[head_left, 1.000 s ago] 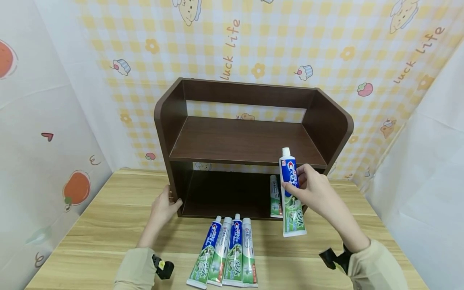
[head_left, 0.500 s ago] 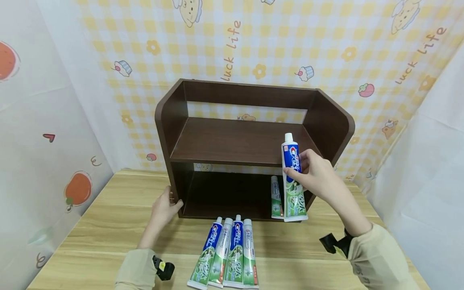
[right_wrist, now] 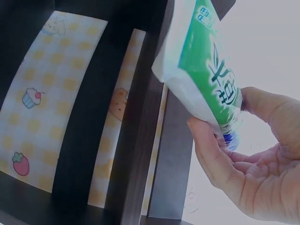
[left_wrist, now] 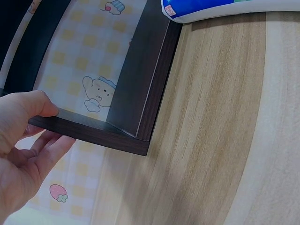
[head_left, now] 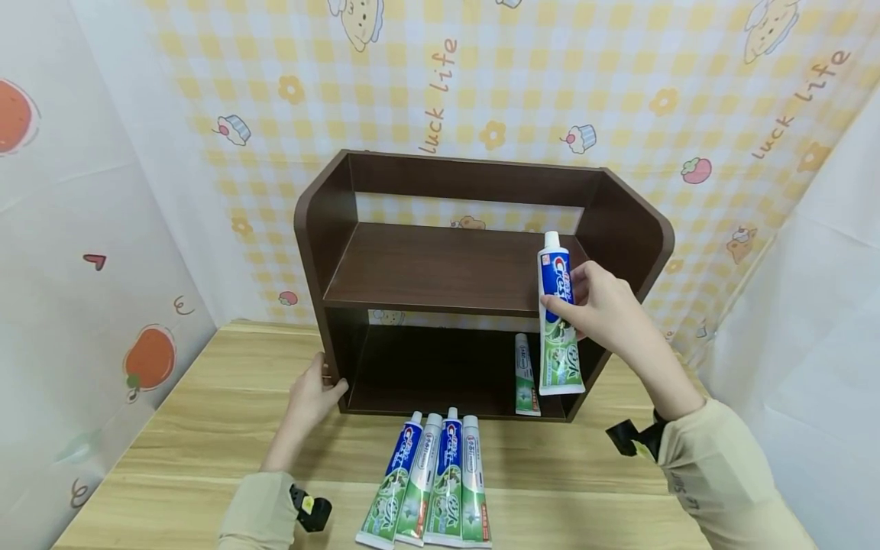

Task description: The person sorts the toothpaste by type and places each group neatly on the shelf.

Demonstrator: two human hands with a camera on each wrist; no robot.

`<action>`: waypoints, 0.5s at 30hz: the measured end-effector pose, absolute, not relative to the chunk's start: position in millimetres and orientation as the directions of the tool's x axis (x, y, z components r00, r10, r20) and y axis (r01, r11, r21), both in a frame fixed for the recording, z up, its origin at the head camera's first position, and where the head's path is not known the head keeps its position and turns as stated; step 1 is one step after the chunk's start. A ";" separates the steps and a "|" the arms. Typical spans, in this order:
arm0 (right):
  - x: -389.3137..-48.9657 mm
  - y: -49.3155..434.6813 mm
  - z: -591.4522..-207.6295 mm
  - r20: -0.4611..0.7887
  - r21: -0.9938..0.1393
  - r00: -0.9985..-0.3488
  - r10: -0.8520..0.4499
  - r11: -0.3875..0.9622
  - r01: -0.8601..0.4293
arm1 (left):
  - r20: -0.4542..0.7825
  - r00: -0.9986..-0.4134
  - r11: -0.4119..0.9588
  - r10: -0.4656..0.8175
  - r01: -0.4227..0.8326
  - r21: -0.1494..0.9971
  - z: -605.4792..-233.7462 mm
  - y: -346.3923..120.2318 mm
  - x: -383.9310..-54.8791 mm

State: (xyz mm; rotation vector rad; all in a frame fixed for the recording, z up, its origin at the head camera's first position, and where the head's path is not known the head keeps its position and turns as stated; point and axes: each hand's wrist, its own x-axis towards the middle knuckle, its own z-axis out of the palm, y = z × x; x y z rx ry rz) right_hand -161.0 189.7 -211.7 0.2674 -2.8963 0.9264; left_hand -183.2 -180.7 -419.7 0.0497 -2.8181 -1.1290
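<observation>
My right hand (head_left: 605, 305) grips a blue and green toothpaste tube (head_left: 560, 355) by its middle, cap up, in front of the dark brown two-tier shelf (head_left: 447, 275) at its right end. In the right wrist view the thumb and fingers of that hand (right_wrist: 253, 159) pinch the tube (right_wrist: 211, 70) along its edges. Down at the shelf's lower left side, my left hand (head_left: 312, 393) grips the side panel. The left wrist view shows its thumb and fingers on either side of the panel (left_wrist: 98, 133). A grey and green toothpaste tube (head_left: 525, 374) leans inside the lower tier, near the right end.
Several toothpaste tubes, among them a blue and green tube (head_left: 392, 481) and a silver and green tube (head_left: 474, 481), lie side by side on the wooden table (head_left: 571, 489) in front of the shelf. A checked cloth (head_left: 481, 76) hangs behind.
My right hand has lifted the toothpaste tube upward and slightly right, from below the lower tier's front edge to in front of the upper board. The left hand keeps its place on the panel.
</observation>
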 end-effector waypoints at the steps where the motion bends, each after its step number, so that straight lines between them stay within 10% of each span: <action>1: -162.3 190.4 -210.8 0.136 -0.566 -0.981 -0.137 0.802 -0.190 | 0.088 -0.994 0.724 -0.069 0.011 0.690 -419.8 -180.6 -183.6; 15: -179.4 196.0 -199.1 0.116 -0.568 -0.988 -0.102 0.809 -0.150 | 0.082 -0.994 0.720 -0.066 0.009 0.694 -420.8 -179.6 -184.8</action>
